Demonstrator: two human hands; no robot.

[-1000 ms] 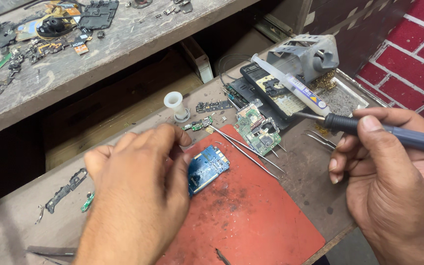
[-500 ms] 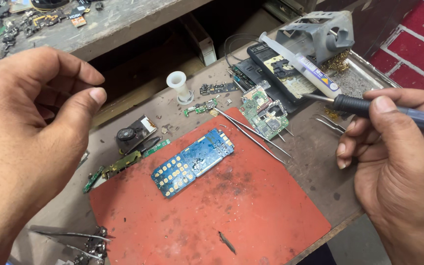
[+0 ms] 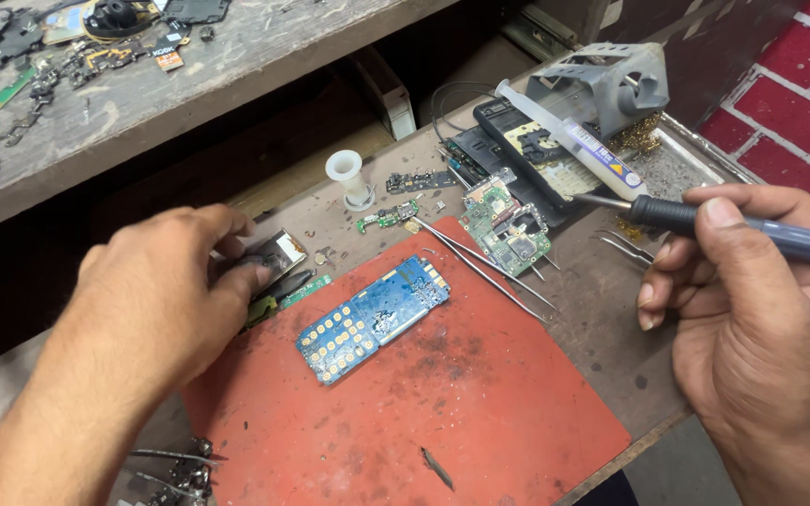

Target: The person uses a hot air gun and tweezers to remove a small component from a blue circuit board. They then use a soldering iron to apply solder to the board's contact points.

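A blue phone circuit board (image 3: 374, 319) lies flat on a red work mat (image 3: 480, 412). My left hand (image 3: 157, 309) rests at the mat's left edge, its fingertips pinching a small dark part with a shiny face (image 3: 272, 259). My right hand (image 3: 761, 328) is off the mat's right side and holds a soldering iron (image 3: 752, 230) with a blue-grey handle. Its tip points left toward the iron stand, well away from the blue board.
Metal tweezers (image 3: 485, 267) lie across the mat's top corner beside a green circuit board (image 3: 506, 230). Behind are a flux syringe (image 3: 574, 141), a grey iron stand (image 3: 611, 84), a white spool (image 3: 347, 176) and an upper shelf (image 3: 142, 66) strewn with phone parts. More tools (image 3: 175, 468) sit bottom left.
My left hand lifted off the blue board, rose up to the left, then came back down onto the small part beside the mat. The right hand kept the iron nearly still.
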